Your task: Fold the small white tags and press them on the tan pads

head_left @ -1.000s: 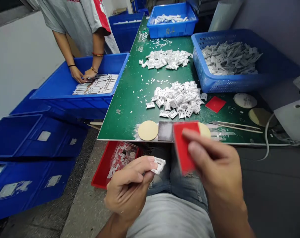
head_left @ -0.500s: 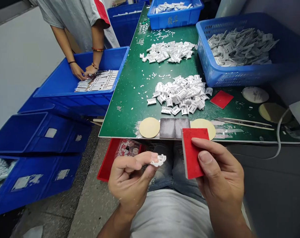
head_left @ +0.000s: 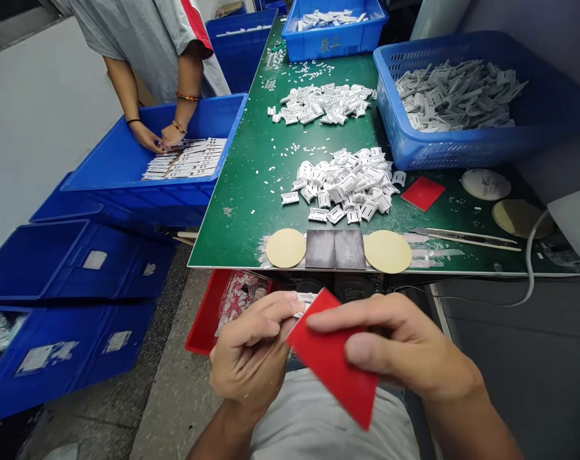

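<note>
Below the table's front edge, my left hand pinches a small white plastic part between thumb and fingers. My right hand grips a red square sanding pad, thumb and index finger lying on its red face. The pad is tilted, its upper left edge up against the white part and hiding some of it. Whether the two touch, I cannot tell. On the table beyond lies a pile of similar white parts.
Round yellow sanding discs and dark square pads line the green table's front edge. A utility knife, another red square and a blue basket are rightward. A co-worker's hands work in a blue bin.
My right hand has brought the red sanding pad leftward and turned it, so its edge meets the white part. My left hand has barely moved and keeps its pinch.
</note>
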A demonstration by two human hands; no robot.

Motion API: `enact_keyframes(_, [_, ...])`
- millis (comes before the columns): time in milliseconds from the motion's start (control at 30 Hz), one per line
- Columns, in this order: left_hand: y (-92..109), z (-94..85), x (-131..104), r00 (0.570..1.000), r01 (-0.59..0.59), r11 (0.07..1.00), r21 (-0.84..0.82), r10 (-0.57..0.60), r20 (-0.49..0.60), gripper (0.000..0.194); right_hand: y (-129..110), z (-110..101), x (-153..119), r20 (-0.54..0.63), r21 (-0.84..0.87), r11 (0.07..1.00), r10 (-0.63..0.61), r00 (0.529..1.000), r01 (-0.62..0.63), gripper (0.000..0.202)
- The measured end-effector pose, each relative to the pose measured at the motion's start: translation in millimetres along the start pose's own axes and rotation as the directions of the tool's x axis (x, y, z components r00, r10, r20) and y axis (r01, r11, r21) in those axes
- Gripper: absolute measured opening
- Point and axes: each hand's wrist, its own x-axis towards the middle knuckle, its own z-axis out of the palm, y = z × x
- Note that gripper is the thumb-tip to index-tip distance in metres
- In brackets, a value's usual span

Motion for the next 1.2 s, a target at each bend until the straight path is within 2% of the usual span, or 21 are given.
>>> enact_keyframes(33, [1, 0.3, 1, 0.999, -0.036, 0.999, 0.000, 0.036, 0.039, 0.035, 1, -1, -1, -0.045, -0.008, 1.000, 0.000, 0.999, 0.000, 0.035])
enact_keyframes(100, [3, 0.4, 1, 0.992, -0.093, 0.995, -0.020, 0.094, 0.080, 0.038, 1, 0, -1, -0.050, -0.030, 0.999, -0.015, 0.999, 0.013, 0.036])
enact_keyframes(167, [3, -0.1, 1, 0.990, -0.092, 0.995, -0.040, 0.096, 0.099, 0.039, 0, 2, 1, -0.091, -0.054, 0.998, -0.025, 0.995, 0.020, 0.033])
enact_keyframes(200, [2, -0.4, 2, 0.990, -0.082, 0.995, -0.052, 0.087, 0.115, 0.040, -1, 4, 2, -0.058, -0.073, 0.997, -0.017, 0.998, 0.013, 0.032])
enact_keyframes(300, [-3, -0.4, 5, 0.979, -0.130, 0.991, -0.018, 0.132, 0.154, 0.036, 2, 7, 2, 0.236, -0.092, 0.996, 0.027, 0.971, -0.006, 0.030])
enact_keyframes(333, [-4, 0.0, 7, 0.976, -0.152, 0.988, 0.007, 0.149, 0.158, 0.030, 5, 7, 0, 0.248, -0.040, 0.999, 0.006, 0.969, 0.004, 0.027])
enact_keyframes(367, [-4, 0.8, 8, 0.977, -0.152, 0.988, 0.025, 0.147, 0.156, 0.024, 10, 7, -2, 0.153, 0.050, 0.998, -0.034, 0.988, 0.027, 0.025])
enact_keyframes(400, [-4, 1.7, 10, 0.981, -0.130, 0.991, 0.027, 0.125, 0.147, 0.019, 15, 7, -4, -0.033, 0.167, 0.982, -0.081, 0.996, 0.086, 0.021])
enact_keyframes(433, [-3, 2.9, 11, 0.989, -0.076, 0.997, 0.019, 0.073, 0.131, 0.017, 21, 7, -6, -0.246, 0.275, 0.946, -0.105, 0.964, 0.173, 0.019])
enact_keyframes(467, [-2, 4.0, 11, 0.994, -0.001, 1.000, 0.008, 0.000, 0.111, 0.017, 26, 8, -7, -0.419, 0.356, 0.895, -0.103, 0.902, 0.268, 0.016])
enact_keyframes(500, [-1, 5.2, 11, 0.992, 0.075, 0.997, 0.002, -0.075, 0.098, 0.020, 30, 9, -7, -0.533, 0.405, 0.846, -0.088, 0.842, 0.345, 0.016])
enact_keyframes(533, [0, 6.2, 11, 0.987, 0.136, 0.991, 0.006, -0.136, 0.089, 0.023, 33, 10, -6, -0.593, 0.434, 0.813, -0.068, 0.802, 0.389, 0.015])
enact_keyframes(600, [2, 7.7, 9, 0.981, 0.179, 0.983, 0.026, -0.181, 0.074, 0.027, 36, 16, -3, -0.635, 0.453, 0.797, -0.026, 0.772, 0.399, 0.013])
enact_keyframes(667, [1, 8.7, 6, 0.990, 0.131, 0.991, 0.041, -0.133, 0.047, 0.032, 37, 23, 1, -0.646, 0.451, 0.809, 0.004, 0.763, 0.377, 0.013])
enact_keyframes(767, [-1, 9.5, 1, 0.999, 0.037, 0.998, 0.057, -0.037, -0.003, 0.048, 38, 31, 5, -0.623, 0.421, 0.841, -0.005, 0.782, 0.340, 0.016])
enact_keyframes(867, [-1, 9.1, -4, 1.000, -0.008, 0.999, 0.034, 0.007, 0.021, 0.058, 37, 37, 6, -0.604, 0.325, 0.896, -0.052, 0.796, 0.304, 0.016])
enact_keyframes(967, [2, 6.1, -3, 0.995, 0.069, 0.997, -0.024, -0.067, 0.072, 0.061, 31, 41, 7, -0.634, 0.194, 0.944, -0.086, 0.769, 0.265, 0.019])
enact_keyframes(1033, [4, 2.6, 1, 0.963, 0.240, 0.966, -0.097, -0.225, 0.150, 0.046, 26, 44, 6, -0.695, 0.118, 0.969, -0.076, 0.715, 0.217, 0.022])
enact_keyframes(1100, [4, -1.0, 8, 0.893, 0.422, 0.876, -0.232, -0.358, 0.272, 0.025, 22, 45, 3, -0.738, 0.080, 0.981, -0.063, 0.671, 0.180, 0.025])
enact_keyframes(1133, [4, -2.6, 11, 0.851, 0.503, 0.805, -0.313, -0.399, 0.340, 0.020, 21, 45, 1, -0.744, 0.075, 0.982, -0.059, 0.666, 0.171, 0.027])
enact_keyframes(1200, [3, -4.6, 16, 0.756, 0.650, 0.615, -0.447, -0.463, 0.462, 0.022, 19, 43, -4, -0.717, 0.083, 0.983, -0.054, 0.695, 0.162, 0.029])
